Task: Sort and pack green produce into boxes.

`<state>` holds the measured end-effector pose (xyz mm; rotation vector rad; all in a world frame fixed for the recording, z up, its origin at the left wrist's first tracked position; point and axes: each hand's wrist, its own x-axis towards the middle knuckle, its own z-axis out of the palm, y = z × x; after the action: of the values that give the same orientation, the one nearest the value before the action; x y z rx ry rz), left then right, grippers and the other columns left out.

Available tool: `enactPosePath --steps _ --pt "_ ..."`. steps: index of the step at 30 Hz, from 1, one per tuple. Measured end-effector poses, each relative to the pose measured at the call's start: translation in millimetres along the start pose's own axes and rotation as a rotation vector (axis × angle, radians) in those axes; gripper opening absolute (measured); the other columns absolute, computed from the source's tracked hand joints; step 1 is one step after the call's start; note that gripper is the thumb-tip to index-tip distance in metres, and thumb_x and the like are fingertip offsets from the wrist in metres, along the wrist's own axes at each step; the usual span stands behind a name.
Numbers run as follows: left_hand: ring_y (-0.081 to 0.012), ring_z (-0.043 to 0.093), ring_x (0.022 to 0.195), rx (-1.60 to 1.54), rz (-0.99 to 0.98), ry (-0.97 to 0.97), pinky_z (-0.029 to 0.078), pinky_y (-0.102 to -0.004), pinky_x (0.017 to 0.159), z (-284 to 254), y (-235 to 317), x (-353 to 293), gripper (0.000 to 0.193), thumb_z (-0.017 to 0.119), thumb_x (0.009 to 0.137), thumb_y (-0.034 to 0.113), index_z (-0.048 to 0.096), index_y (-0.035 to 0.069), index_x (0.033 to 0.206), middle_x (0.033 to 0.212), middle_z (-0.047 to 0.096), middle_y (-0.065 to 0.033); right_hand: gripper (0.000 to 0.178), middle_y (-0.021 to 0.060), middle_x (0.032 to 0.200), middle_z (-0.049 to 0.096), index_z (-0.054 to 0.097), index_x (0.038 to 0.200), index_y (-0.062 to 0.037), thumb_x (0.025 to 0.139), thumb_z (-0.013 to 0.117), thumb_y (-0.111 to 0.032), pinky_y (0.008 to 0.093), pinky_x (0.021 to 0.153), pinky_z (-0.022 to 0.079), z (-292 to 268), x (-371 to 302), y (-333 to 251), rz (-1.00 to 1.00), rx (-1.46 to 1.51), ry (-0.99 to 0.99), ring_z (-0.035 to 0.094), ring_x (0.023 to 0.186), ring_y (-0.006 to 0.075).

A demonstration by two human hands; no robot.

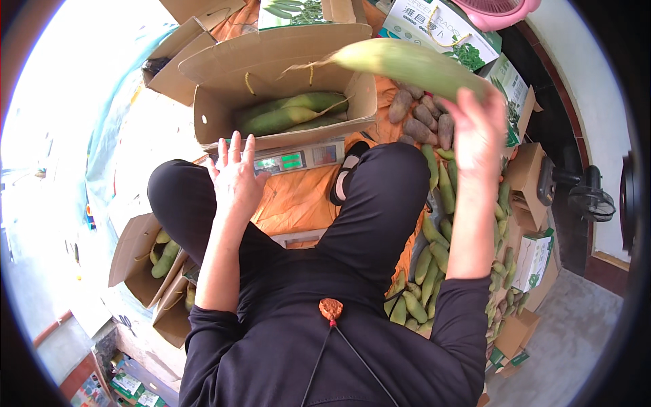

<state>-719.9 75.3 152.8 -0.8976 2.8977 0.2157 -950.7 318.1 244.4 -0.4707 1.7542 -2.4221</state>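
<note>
My right hand (pixel 479 132) is raised at the right, closed round the thick end of a long green radish (pixel 407 62). The radish is tilted, its thin root pointing left over an open cardboard box (pixel 261 61). Inside that box lie several green radishes (pixel 288 114), one with a long pale root tail. My left hand (pixel 237 178) is held with its fingers spread, just in front of the box's near wall, and grips nothing. Below the box shows a digital scale (pixel 298 159) with a lit green display, partly covered by my left hand.
Brown potato-like tubers (pixel 422 114) sit on the orange sheet (pixel 291 197). To my right spreads a large pile of green radishes (pixel 427 264). More cardboard boxes (pixel 139 271) stand at the left, two with radishes. A fan (pixel 591 197) and a pink basin (pixel 498 13) are farther off.
</note>
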Motion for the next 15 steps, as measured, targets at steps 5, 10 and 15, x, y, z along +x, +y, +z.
enactPosePath --steps 5,10,15 --pt "-0.0342 0.025 0.139 -0.014 0.013 -0.005 0.019 -0.0551 0.111 -2 -1 0 0.074 0.073 0.077 0.024 0.037 0.013 0.142 0.149 0.031 -0.0130 0.051 0.0135 0.101 0.059 0.045 0.110 0.0028 0.072 0.078 -0.004 0.0319 0.076 0.053 90 21 79 0.231 0.050 -0.156 0.061 0.089 0.0194" --pt "-0.0341 0.025 0.139 -0.015 0.029 0.001 0.020 -0.0552 0.111 -1 -1 -1 0.074 0.073 0.077 0.024 0.037 0.013 0.142 0.149 0.031 -0.0130 0.058 0.0166 0.106 0.058 0.046 0.117 0.0053 0.072 0.078 -0.009 0.0325 0.083 0.050 137 28 146 0.436 -0.284 -0.205 0.058 0.099 0.0236" --pt "-0.0339 0.026 0.138 -0.020 0.040 0.007 0.020 -0.0553 0.110 3 -3 0 0.074 0.073 0.077 0.024 0.038 0.013 0.141 0.149 0.031 -0.0121 0.041 0.0087 0.116 0.059 0.055 0.116 -0.0017 0.083 0.070 -0.020 0.0273 0.083 0.046 109 26 117 0.393 -0.478 -0.518 0.057 0.101 0.0147"
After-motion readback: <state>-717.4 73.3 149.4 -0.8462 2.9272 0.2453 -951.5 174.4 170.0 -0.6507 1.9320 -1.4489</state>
